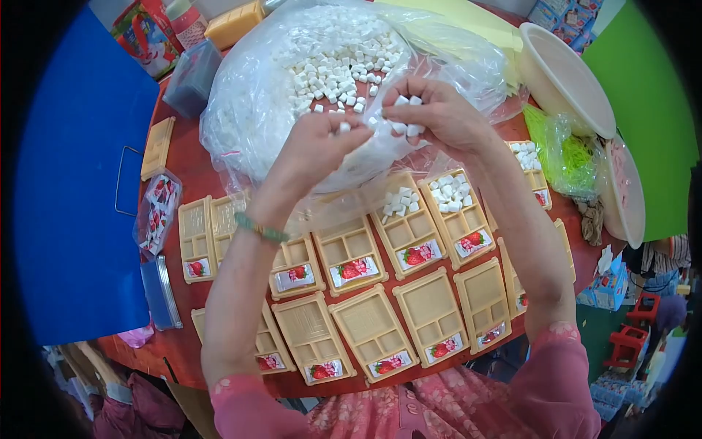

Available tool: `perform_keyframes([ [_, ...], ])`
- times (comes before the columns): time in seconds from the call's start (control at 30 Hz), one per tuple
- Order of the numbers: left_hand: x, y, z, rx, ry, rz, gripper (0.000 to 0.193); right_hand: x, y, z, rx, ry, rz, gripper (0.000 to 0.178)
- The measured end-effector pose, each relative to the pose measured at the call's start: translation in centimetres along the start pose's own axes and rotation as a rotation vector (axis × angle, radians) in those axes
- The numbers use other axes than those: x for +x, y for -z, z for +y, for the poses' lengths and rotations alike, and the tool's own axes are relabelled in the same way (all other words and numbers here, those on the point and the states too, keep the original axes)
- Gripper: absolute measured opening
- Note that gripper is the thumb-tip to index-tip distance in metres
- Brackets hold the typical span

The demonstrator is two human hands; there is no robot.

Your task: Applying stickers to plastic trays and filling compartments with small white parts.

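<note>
- White cubes (406, 129): a small bunch sits in the right hand (431, 117), held above the clear bag (241, 110) of cubes, at the far side of the worktop (186, 168).
- Right-hand fingers curled shut round several cubes, w/ a few poking out top & bottom.
- Left hand (318, 146) close beside, fingers pinched on one cube (344, 126); green bead bracelet (261, 230) on that wrist.
- Tan trays (373, 329) lie below in rows, each w/ a strawberry packet (353, 269); two trays (453, 194) near the bag already hold cubes, the rest look unfilled.
- Doing it well, I'd say: keep the handful small, hold hands low over the tray compartment, let cubes go in w/o scattering, keep the grip light so they aren't crushed.
- Round white bowl (578, 73) at right rim.
</note>
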State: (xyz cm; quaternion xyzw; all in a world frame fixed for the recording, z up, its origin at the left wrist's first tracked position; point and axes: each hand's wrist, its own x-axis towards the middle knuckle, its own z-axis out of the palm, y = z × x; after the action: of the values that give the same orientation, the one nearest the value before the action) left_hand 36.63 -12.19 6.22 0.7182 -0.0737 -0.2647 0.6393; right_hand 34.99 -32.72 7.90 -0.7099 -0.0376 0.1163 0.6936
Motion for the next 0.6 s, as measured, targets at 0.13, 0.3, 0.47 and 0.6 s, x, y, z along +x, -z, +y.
perform_keyframes([
  [0.13,-1.9,0.7,-1.8,0.915,-0.489,0.092,0.022,-2.8,0.0,-0.1,0.082,-0.115,-0.057,0.012],
  [0.3,-2.4,-0.6,-1.9,1.223,-0.522,0.062,0.018,-5.1,-1.0,0.9,-0.024,-0.191,-0.143,0.009],
  [0.47,-1.3,-0.6,-2.0,1.395,-0.594,0.166,0.006,-5.5,-1.5,2.1,-0.295,-0.173,-0.256,0.011],
  [0.6,-0.7,0.2,0.2,1.42,-0.545,0.185,0.007,-5.2,-2.3,2.0,-0.61,-0.041,-0.238,0.015],
])
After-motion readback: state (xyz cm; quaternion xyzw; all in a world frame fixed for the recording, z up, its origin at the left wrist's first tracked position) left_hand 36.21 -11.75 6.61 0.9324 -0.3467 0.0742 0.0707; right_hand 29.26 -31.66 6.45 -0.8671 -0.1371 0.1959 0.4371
